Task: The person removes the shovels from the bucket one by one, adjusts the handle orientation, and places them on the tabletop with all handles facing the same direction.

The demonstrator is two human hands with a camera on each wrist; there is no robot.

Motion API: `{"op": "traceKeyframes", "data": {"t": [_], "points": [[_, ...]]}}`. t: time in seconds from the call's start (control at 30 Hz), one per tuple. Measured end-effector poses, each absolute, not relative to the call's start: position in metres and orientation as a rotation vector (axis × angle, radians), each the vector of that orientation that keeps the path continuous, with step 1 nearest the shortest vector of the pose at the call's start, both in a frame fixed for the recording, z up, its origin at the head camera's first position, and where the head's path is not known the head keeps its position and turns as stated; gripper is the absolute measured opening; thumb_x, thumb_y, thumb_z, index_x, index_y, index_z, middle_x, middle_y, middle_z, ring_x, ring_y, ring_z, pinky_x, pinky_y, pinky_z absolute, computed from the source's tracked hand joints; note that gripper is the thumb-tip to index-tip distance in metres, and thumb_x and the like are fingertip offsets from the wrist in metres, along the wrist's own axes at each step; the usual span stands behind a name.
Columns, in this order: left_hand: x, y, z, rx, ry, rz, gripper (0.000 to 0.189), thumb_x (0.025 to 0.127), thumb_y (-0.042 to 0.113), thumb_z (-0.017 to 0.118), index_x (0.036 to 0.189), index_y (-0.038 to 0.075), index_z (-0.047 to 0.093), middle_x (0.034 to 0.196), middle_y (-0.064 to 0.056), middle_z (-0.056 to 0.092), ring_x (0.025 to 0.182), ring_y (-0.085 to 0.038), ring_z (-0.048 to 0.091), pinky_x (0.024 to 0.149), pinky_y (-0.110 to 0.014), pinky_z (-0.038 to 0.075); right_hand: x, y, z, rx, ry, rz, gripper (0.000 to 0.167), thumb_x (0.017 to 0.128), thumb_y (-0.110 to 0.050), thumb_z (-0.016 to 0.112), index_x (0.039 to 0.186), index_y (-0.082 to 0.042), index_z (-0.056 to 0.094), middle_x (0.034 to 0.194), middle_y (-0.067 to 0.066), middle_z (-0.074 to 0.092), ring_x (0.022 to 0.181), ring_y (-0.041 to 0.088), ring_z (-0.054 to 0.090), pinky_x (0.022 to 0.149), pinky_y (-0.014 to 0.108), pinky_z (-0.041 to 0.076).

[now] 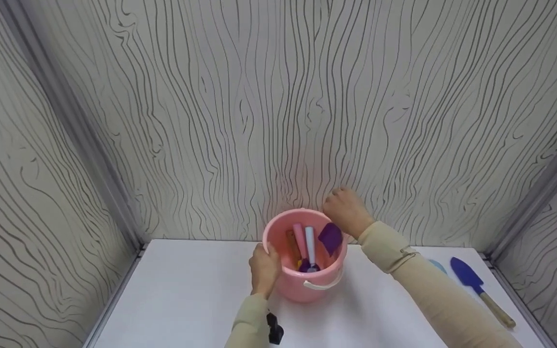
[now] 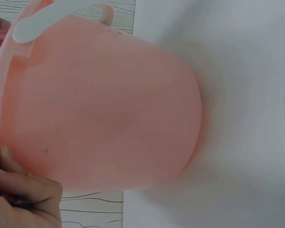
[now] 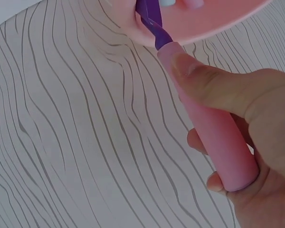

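Note:
A pink bucket [image 1: 307, 290] stands on the white table, its white handle [image 1: 324, 284] hanging down at the front. My left hand [image 1: 265, 268] grips its left rim, thumb over the edge. In the right wrist view my right hand [image 3: 261, 109] is wrapped round the pink grip [image 3: 209, 128] of a toy shovel, thumb laid along it. The shovel's purple blade [image 1: 330, 238] dips inside the bucket's right rim. Several tools lean inside, among them one with a pink handle [image 1: 300, 237], one with a pale blue handle [image 1: 310, 241] and one with a brown handle [image 1: 292, 241].
A blue trowel [image 1: 467, 274] with a wooden handle lies on the white table [image 1: 177, 290] at the right. A light blue thing [image 1: 437, 266] shows partly behind the right sleeve. The wood-patterned back wall [image 1: 230, 145] rises close behind the bucket.

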State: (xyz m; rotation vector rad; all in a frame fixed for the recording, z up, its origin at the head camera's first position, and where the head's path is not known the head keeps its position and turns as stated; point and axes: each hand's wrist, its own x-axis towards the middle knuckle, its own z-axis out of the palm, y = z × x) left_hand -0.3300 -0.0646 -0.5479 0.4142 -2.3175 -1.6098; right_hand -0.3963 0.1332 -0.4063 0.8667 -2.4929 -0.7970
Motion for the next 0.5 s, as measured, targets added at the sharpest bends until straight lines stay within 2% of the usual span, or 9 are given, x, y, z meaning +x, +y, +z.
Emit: {"op": "traceKeyframes", "data": {"t": [0.33, 0.5], "points": [[-0.331, -0.065, -0.549, 0.440, -2.340, -1.653, 0.034, 0.113, 0.021, 0.048, 0.124, -0.007, 0.063, 0.103, -0.018, 0.074, 0.091, -0.025, 0.073, 0.078, -0.042, 0.063, -0.392, 0.155, -0.384, 0.862, -2.486, -0.675, 0.009, 0.085, -0.005, 0.088, 0.087, -0.011, 0.081, 0.085, 0.005, 0.078, 0.080, 0.024, 0.069, 0.080, 0.039, 0.060], [-0.331, -0.065, -0.549, 0.440, -2.345, -1.621, 0.033, 0.112, 0.020, 0.048, 0.119, -0.008, 0.064, 0.098, -0.018, 0.073, 0.086, -0.024, 0.072, 0.073, -0.041, 0.062, -0.392, 0.172, -0.372, 0.859, -2.485, -0.639, 0.016, 0.078, -0.013, 0.095, 0.083, -0.011, 0.079, 0.083, 0.005, 0.076, 0.077, 0.025, 0.067, 0.078, 0.040, 0.058]]}}
